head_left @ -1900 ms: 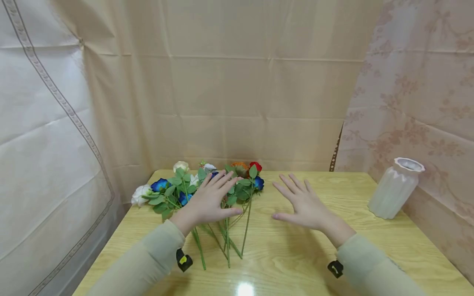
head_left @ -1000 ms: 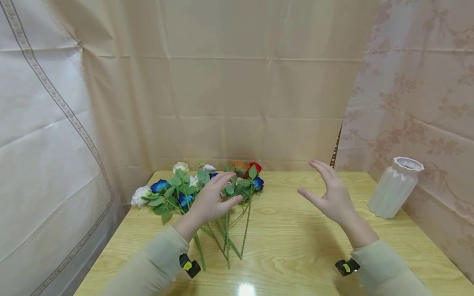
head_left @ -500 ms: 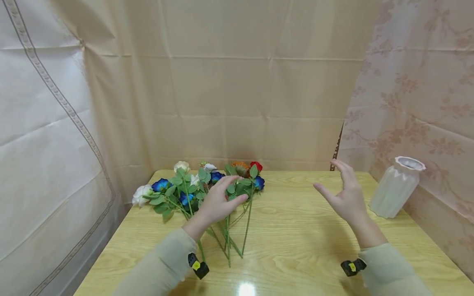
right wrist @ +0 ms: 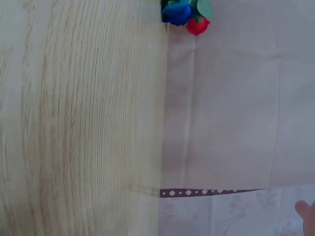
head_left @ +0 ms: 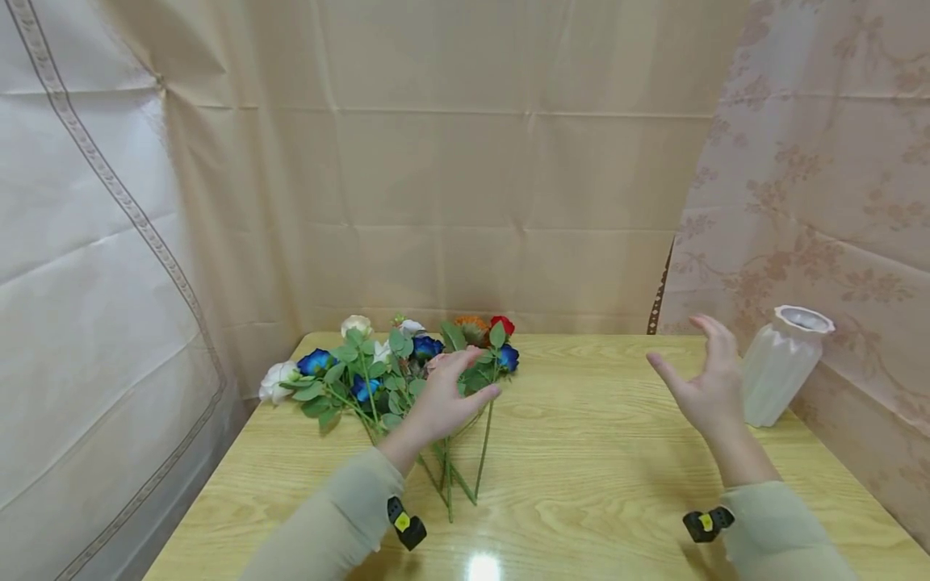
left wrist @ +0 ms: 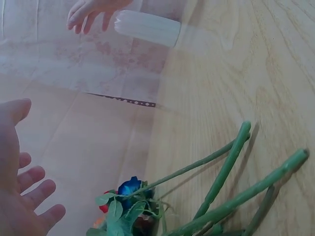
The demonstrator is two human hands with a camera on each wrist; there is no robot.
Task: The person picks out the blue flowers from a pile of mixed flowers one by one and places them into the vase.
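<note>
My left hand (head_left: 441, 403) hovers above a heap of artificial flowers, its fingers relaxed and holding nothing. White blooms (head_left: 278, 382), blue blooms (head_left: 316, 362), a red rose (head_left: 501, 325) and an orange flower (head_left: 472, 329) lie toward the table's back left. Green stems (left wrist: 231, 167) cross one another and point to the front, partly hidden under the left hand. My right hand (head_left: 712, 389) is in the air at the right, thumb apart from the fingers, with nothing in it. Behind it stands a white ribbed vase (head_left: 781, 371), partly covered by that hand in the head view.
The wooden table (head_left: 581, 484) reaches back to a beige curtain (head_left: 508, 202). A white cloth (head_left: 87, 323) hangs on the left, and a floral-patterned cloth (head_left: 857, 242) on the right close to the vase. Each wrist wears a small black camera mount (head_left: 407, 524).
From spread flat over the table, both hands have turned with thumbs raised apart. The right hand has moved right toward the vase; the left has drifted slightly right. Flowers and vase stay put.
</note>
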